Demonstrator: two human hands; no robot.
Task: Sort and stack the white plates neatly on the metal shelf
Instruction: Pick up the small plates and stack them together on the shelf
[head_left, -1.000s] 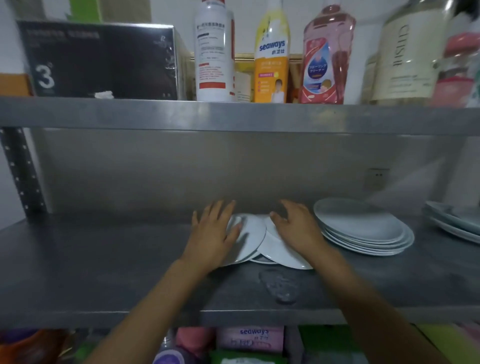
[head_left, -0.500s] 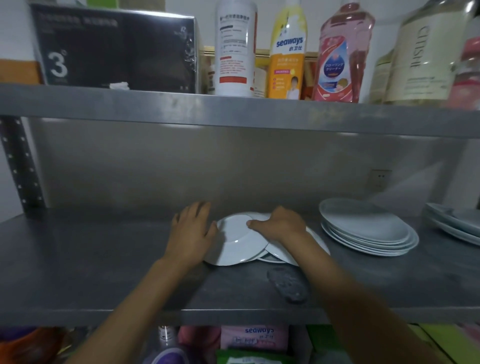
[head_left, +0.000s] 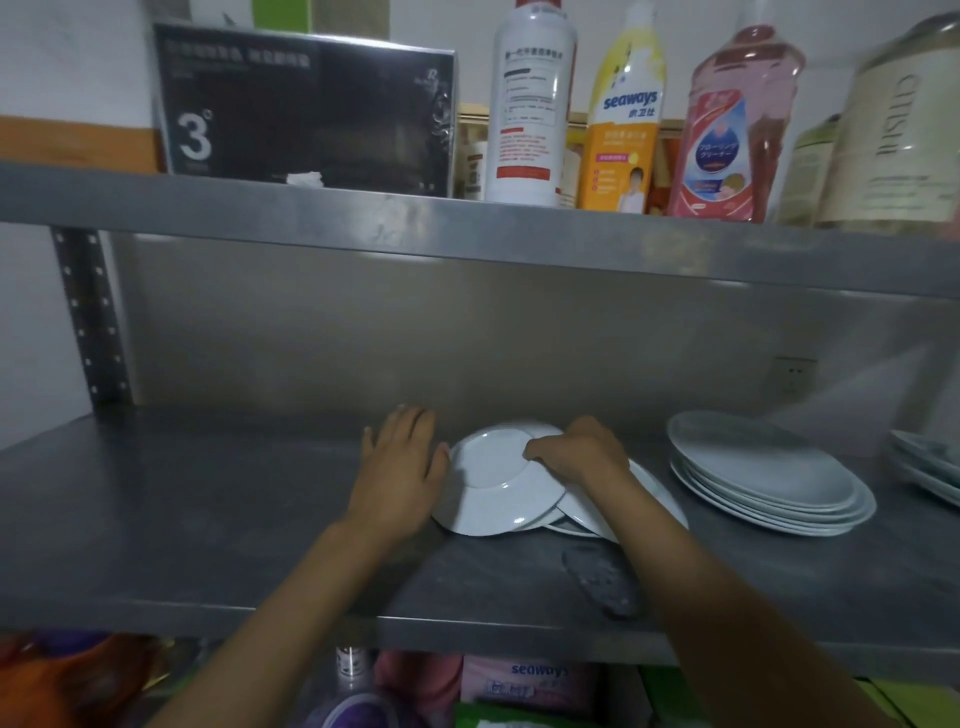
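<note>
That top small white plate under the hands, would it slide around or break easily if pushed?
The top plate looks glazed and rigid, resting tilted on other plates, so it would probably slide easily. It looks ceramic, so likely chips if knocked against the metal shelf.

Both bare forearms reach forward and upward from the bottom of the view, converging toward the middle. The left hand (head_left: 402, 467) lies flat, palm down, its 4 fingers straight and close together pointing away, the thumb spread out to the right. The right hand (head_left: 579, 451) sits just to its right, knuckles raised and fingers curled down and leftward, the wrist bent so that the back of the hand faces up.
</note>
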